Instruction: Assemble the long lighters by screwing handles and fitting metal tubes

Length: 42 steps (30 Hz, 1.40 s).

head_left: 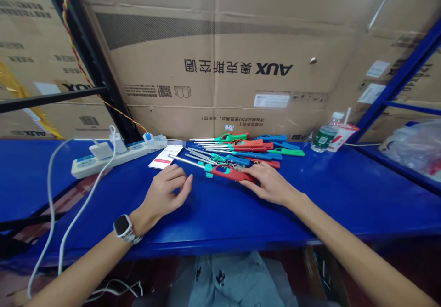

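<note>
My right hand is closed round the handle end of a red lighter with a long metal nozzle and turquoise parts. Its nozzle points left, towards my left hand. My left hand hovers over the blue table, loosely curled with the thumb bent towards the fingers, and nothing shows in it. Just behind lies a heap of similar long lighters, among them a green one, an orange one and a blue one. Most of their nozzles point left.
A white power strip with plugs and cables lies at the left, beside a white-and-red card. At the back right stand a bottle and a cup with a straw. Large cardboard backs the blue table; a blue post rises at right.
</note>
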Each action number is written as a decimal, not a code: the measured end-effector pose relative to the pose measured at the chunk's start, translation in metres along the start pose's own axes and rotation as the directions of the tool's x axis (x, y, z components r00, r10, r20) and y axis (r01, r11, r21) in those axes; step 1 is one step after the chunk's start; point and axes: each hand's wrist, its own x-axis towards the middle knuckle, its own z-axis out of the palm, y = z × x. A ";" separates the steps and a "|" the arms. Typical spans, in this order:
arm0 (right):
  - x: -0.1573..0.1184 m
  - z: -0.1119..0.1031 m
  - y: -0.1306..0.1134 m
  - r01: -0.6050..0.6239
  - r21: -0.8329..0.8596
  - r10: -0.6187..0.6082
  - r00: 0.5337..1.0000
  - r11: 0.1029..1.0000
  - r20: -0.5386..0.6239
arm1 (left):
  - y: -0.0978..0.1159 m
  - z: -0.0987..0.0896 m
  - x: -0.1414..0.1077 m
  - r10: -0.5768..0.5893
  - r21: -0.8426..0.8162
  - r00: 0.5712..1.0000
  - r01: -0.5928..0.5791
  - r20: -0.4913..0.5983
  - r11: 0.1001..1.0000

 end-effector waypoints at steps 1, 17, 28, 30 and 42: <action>0.002 0.002 -0.004 0.024 -0.014 -0.023 0.999 1.000 0.030 | 0.003 -0.003 -0.002 0.004 -0.016 1.000 -0.004 0.021 1.000; 0.009 0.014 0.004 0.014 -0.021 -0.014 1.000 1.000 0.021 | 0.013 0.045 0.051 0.090 -0.138 0.913 -0.038 0.399 0.990; -0.013 0.006 0.023 -0.655 -0.106 0.658 0.753 0.748 -0.012 | 0.029 0.092 0.068 0.155 -0.190 0.867 -0.072 0.474 0.979; -0.011 0.009 0.023 -0.656 -0.119 0.658 0.753 0.745 -0.027 | 0.028 0.093 0.064 0.131 -0.225 0.881 -0.028 0.456 0.974; 0.022 0.007 0.008 -0.404 0.650 0.593 0.801 0.643 -0.089 | 0.014 0.075 0.056 0.033 -0.234 0.876 0.092 0.481 0.968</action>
